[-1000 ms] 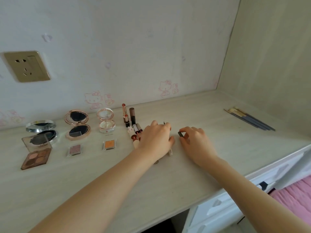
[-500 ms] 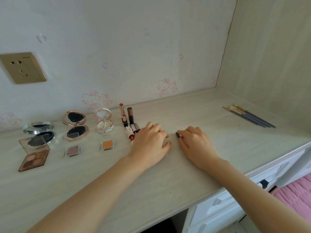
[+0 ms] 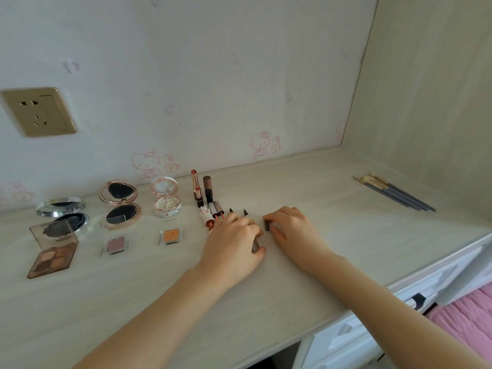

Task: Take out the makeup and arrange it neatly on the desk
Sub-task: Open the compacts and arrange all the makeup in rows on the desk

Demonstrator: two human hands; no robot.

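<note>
We are observing both hands resting low on the worktop (image 3: 332, 235), side by side near its middle. The left hand (image 3: 234, 246) is lying palm down over two slim pens (image 3: 245, 212), whose dark pointed tips are showing just beyond the knuckles; a grey barrel end (image 3: 257, 245) is emerging beside the thumb. Its fingers are curling over the pens, so we are recording that grip as closed on them. The right hand (image 3: 294, 230) is sitting just right of the left, its curled fingertips pinching a small dark cap (image 3: 267, 225) that is touching the worktop.

To the left of the hands we are noting the makeup already laid out in rows. Two lipsticks (image 3: 197, 187) are standing near the far wall, with a cluster of short tubes (image 3: 217, 209) lying just in front of them, touching the left hand's fingertips or nearly so; we cannot tell which. Further left a small round pale compact (image 3: 166, 199) is standing open, then a rose-gold compact (image 3: 121, 206), then a silver compact (image 3: 64, 214), both open. Nearer us an orange single shadow (image 3: 171, 235), a mauve single shadow (image 3: 115, 245) and a brown four-pan palette (image 3: 52, 258) with its clear lid raised are forming a second row.

At the far right several brushes (image 3: 394, 193) are lying together, well apart from the hands. A wall socket (image 3: 40, 111) is showing at upper left.
</note>
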